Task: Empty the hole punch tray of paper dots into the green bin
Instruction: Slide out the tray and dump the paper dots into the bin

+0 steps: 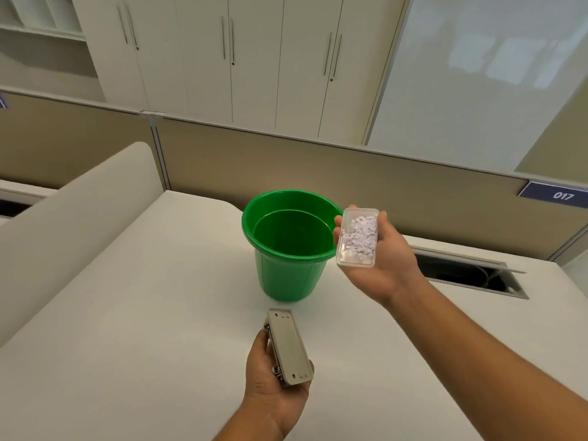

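Note:
A green bin (288,275) stands upright on the white desk (143,313), and its inside looks bare. My right hand (386,268) holds a clear plastic tray (358,238) level, just right of the bin's rim, palm up. White paper dots (361,233) lie heaped in the tray. My left hand (273,381) grips the grey hole punch (288,346) with its flat underside facing up, a little in front of the bin and above the desk.
A beige partition (318,163) runs behind the desk, with a blue tag reading 017 (561,195) at the right. An open cable hatch (471,275) sits in the desk right of my right hand. A padded divider (73,218) rises at the left.

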A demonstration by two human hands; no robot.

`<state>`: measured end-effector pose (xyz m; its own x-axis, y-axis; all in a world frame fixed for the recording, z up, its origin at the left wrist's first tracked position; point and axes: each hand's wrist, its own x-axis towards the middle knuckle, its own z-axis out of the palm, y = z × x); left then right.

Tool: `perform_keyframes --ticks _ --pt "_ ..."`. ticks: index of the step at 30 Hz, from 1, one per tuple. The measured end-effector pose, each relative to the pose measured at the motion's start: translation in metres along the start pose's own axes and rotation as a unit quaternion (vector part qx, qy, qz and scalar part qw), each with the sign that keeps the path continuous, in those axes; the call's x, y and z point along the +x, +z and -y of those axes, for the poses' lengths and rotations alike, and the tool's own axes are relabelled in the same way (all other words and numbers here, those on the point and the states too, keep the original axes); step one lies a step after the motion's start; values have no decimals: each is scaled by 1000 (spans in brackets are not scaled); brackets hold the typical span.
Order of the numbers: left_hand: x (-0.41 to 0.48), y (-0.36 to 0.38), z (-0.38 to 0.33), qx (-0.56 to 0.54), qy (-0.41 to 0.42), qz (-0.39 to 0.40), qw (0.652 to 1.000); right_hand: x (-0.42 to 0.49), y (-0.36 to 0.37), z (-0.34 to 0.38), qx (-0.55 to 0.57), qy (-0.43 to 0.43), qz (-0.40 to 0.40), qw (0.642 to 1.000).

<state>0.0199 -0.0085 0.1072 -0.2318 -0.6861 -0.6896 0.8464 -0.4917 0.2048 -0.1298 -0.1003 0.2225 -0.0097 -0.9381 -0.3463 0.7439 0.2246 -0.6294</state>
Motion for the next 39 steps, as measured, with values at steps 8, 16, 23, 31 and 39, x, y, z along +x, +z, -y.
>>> perform_keyframes --ticks 8,16,23,31,39 --pt "15 -11 4 -21 -28 -33 999 88 32 0 -431 -63 55 898" --pt "22 -17 -1 -38 -14 -41 998 133 28 -15 -814 -126 184 536" --pt "22 -20 1 -38 -18 -45 998 124 18 -9 -663 -83 147 729" --pt "19 -15 6 -30 -22 -39 999 108 17 15 -436 -10 99 894" --pt "19 -15 8 -16 -24 -38 999 105 22 12 -668 -195 106 710"
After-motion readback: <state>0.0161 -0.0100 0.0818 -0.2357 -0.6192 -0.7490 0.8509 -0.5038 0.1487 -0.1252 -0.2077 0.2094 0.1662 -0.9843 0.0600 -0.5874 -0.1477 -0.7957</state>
